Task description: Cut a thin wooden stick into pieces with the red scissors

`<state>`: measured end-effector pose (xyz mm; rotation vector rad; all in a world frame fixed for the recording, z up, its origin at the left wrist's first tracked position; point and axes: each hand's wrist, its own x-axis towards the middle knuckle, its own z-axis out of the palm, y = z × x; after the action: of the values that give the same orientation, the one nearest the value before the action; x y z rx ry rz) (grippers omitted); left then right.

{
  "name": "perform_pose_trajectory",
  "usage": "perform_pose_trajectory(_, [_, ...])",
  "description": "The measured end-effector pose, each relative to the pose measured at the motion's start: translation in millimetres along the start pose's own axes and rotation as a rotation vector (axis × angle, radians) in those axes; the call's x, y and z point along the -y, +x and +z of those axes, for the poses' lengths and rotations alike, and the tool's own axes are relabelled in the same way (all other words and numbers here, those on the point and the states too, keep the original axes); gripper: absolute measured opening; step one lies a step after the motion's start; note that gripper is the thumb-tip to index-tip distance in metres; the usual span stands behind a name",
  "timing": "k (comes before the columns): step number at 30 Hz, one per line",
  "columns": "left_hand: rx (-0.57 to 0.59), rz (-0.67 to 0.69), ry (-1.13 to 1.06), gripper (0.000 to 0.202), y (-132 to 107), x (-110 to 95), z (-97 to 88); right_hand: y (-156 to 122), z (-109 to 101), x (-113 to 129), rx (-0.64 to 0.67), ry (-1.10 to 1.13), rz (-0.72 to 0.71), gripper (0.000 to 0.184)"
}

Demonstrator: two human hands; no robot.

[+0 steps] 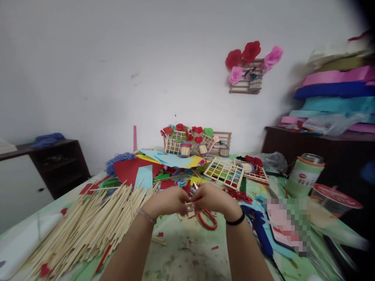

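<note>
Pale wood is showing as a short stick piece (188,203) between the meeting fingertips of the left hand (172,201) and right hand (212,199); both are pinching it narrowly, their fingers hiding most of it. Red-handled metal scissors (208,219) are lying just beside the right hand on the green-and-white tablecloth (187,257). Farther right, a dark blue glue gun (259,230) is lying near a pink-screened phone (283,226), partly blurred. Leftward, a large heap of thin pale sticks (96,222) is spreading. Beyond the hands, a red paper sheet (129,169) is lying left of a pale wooden lattice panel (225,171).
</note>
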<state>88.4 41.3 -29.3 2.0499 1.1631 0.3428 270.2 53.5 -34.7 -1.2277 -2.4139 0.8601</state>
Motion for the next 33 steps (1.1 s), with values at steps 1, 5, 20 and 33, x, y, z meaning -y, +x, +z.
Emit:
perform_pose_trajectory(1, [0.043, -0.050, -0.051, 0.025, 2, -1, 3.9, 0, 0, 0, 0.000, -0.018, 0.012, 0.021])
perform_pose_trajectory(5, [0.114, -0.149, -0.195, 0.026, 8, 0, 9.6, -3, -2, 4, -0.047, -0.141, -0.004, 0.015])
perform_pose_trajectory(20, [-0.281, 0.071, -0.761, 0.044, 11, 2, -12.5, -103, -19, 70, -0.973, 0.724, -0.737, 0.046])
perform_pose_trajectory(33, [-0.544, 0.150, -0.833, 0.042, -8, -3, -25.1, -203, -62, -70, -0.947, 0.208, 0.345, 0.024])
